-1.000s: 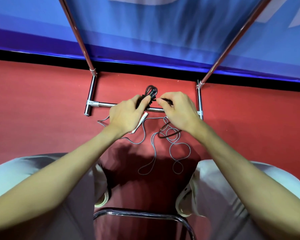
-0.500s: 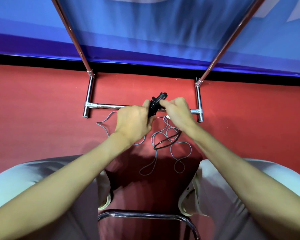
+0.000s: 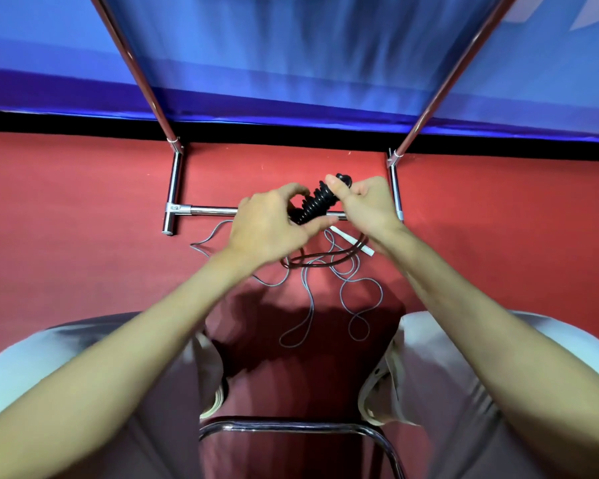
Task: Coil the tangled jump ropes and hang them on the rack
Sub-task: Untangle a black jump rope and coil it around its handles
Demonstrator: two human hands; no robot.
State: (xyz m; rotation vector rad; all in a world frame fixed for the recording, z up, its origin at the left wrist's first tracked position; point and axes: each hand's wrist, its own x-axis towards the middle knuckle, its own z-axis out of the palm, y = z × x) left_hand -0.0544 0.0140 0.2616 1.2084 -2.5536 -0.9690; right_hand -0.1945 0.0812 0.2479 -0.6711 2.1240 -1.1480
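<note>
The person's left hand point(image 3: 268, 224) and right hand point(image 3: 363, 205) meet above the red carpeted floor point(image 3: 83, 209). Between them sits a black jump rope wound into a tight ribbed bundle point(image 3: 314, 205): the left fingers curl round its lower end, the right fingers pinch its upper end. A dark loose length of it point(image 3: 320, 262) hangs in a loop beneath the hands. A thin grey jump rope with white handle point(image 3: 351, 240) lies tangled on the floor, just in front of the shiny chrome metal rack point(image 3: 201, 211), whose base bar passes behind the hands.
</note>
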